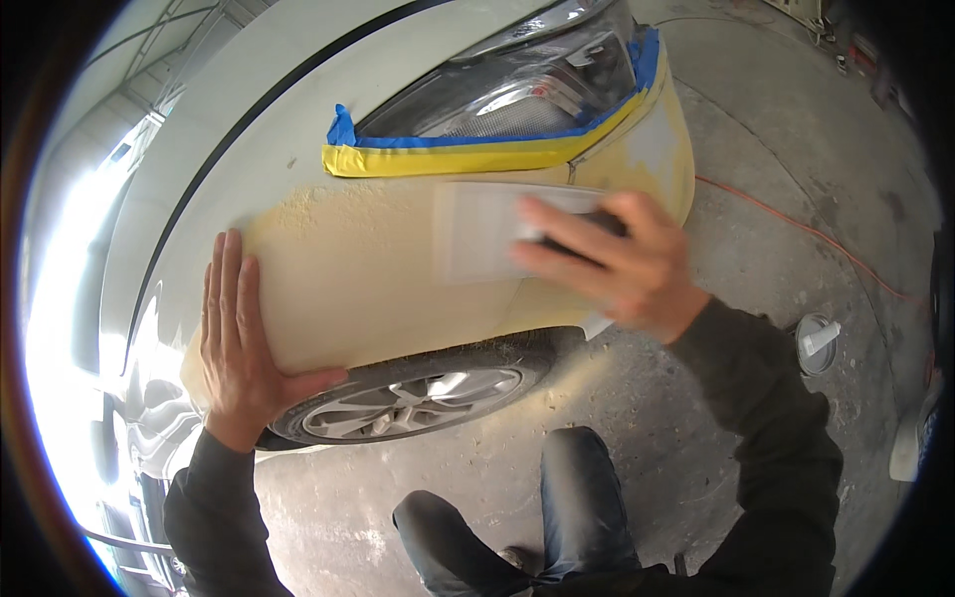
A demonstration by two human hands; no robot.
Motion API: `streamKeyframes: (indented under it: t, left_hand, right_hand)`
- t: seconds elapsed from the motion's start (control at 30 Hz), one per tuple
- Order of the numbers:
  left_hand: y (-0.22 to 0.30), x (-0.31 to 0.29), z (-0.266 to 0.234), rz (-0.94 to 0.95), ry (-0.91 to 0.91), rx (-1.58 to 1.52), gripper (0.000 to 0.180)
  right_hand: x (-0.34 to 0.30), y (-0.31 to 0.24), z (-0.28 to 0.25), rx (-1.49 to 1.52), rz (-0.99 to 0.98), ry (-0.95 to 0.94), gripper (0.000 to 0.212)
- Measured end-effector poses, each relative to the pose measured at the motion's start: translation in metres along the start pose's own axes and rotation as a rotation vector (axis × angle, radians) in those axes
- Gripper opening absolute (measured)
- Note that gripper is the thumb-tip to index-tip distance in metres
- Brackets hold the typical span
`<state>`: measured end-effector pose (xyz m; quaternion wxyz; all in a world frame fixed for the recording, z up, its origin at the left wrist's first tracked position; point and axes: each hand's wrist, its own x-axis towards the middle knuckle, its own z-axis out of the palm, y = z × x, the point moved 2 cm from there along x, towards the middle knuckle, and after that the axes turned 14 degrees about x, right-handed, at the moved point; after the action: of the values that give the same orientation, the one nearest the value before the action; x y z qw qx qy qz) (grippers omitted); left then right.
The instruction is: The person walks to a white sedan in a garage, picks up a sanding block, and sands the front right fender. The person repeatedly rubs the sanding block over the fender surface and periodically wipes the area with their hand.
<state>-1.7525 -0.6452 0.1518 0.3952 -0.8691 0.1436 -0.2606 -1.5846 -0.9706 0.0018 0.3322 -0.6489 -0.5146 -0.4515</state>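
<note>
My left hand (235, 333) lies flat on the car's fender (358, 289), fingers stretched out and thumb apart, just above the wheel arch. On the right, my right hand (627, 259) is closed round a sanding block (605, 223), dark on top, pressed against the pale yellowish panel. Motion smears the block and the fingers, so its outline is unclear. Crumbly yellowish dust (338, 204) clings to the panel between the hands. Above them the headlight (537, 99) is edged with blue tape (477, 141) and yellow tape (448, 159).
Below the fender is the front wheel (408, 403), with pale dust on the concrete floor (686, 428) beside it. An orange cord (796, 225) runs across the floor at right. A round can (818, 348) with a white object on it stands near my right forearm.
</note>
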Motion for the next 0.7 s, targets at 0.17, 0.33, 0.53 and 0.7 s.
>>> streamKeyframes:
  t: [0.17,0.33,0.53,0.7]
  left_hand:
    - [-0.003,-0.002,-0.005,0.005,0.0,0.001,0.134]
    - [0.002,0.0,0.001,-0.013,0.048,-0.008,0.13]
    - [0.066,0.048,-0.003,0.004,-0.023,0.007,0.113]
    - [0.139,0.093,0.009,0.162,-0.014,0.024,0.101]
  right_hand:
    - [-0.017,-0.001,-0.001,0.039,0.108,-0.006,0.044]
    - [-0.129,-0.02,-0.071,-0.058,0.498,-0.097,0.039]
    - [-0.193,-0.118,-0.064,0.179,0.878,0.018,0.035]
    - [-0.237,-0.187,-0.076,0.32,1.17,0.195,0.038]
